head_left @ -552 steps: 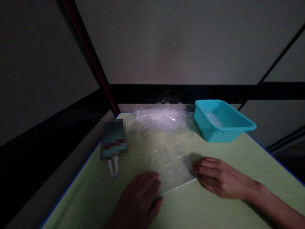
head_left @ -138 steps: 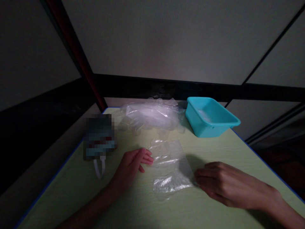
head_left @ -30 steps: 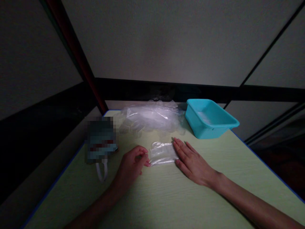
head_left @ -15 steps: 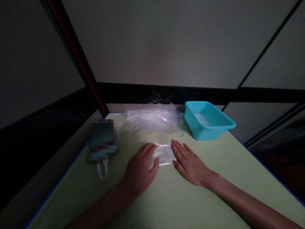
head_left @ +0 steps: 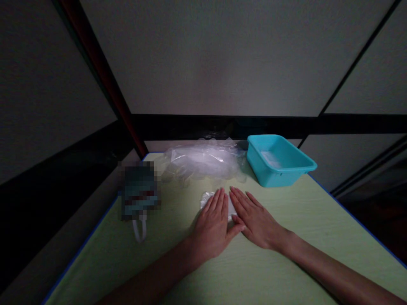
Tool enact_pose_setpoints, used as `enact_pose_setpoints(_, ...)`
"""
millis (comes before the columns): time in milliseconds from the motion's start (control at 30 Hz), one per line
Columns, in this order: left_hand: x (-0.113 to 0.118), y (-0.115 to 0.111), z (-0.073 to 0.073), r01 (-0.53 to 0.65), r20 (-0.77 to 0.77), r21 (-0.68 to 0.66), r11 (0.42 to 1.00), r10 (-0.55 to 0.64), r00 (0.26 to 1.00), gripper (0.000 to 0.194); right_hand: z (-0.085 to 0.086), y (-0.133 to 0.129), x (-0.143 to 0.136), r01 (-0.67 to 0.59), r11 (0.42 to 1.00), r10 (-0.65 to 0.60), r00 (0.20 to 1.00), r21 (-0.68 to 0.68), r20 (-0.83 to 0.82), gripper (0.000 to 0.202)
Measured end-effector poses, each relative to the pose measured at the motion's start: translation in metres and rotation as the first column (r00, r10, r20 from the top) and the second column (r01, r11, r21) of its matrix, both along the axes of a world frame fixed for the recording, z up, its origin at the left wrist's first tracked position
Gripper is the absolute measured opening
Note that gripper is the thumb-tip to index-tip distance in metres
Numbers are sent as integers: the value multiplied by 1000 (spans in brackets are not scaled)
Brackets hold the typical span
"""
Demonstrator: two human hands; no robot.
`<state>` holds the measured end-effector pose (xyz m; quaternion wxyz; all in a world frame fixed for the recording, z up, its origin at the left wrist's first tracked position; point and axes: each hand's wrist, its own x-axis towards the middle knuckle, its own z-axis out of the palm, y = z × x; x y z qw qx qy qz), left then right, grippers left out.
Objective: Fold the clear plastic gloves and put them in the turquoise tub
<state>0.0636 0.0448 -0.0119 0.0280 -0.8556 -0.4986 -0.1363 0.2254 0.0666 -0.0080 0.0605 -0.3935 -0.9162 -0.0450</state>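
Observation:
A small clear plastic piece (head_left: 232,208) lies flat on the pale green table (head_left: 270,271), partly covered by both hands. My left hand (head_left: 212,224) rests palm down on its left and middle part, fingers stretched out. On its right edge lies my right hand (head_left: 256,218), also flat with fingers extended. The two thumbs meet or overlap just below the plastic. Behind the hands spreads a loose pile of clear plastic (head_left: 203,161).
At the back right stands a turquoise basket (head_left: 270,176) with something whitish inside. A blurred-out item (head_left: 140,190) with a white strap loop (head_left: 139,228) is at the left edge. Behind the table rises a grey panelled wall (head_left: 203,63).
My left hand has moved right, from the left edge of the plastic onto its middle, and its fingers have flattened. My right hand has stayed in place. The view has shifted slightly.

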Motion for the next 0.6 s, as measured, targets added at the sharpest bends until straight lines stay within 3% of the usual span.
enact_pose_setpoints(600,-42,-5,4,-49,-144,-10,999,47,988,67,9,-2,-3,19,999,-16,997,-27,80,54)
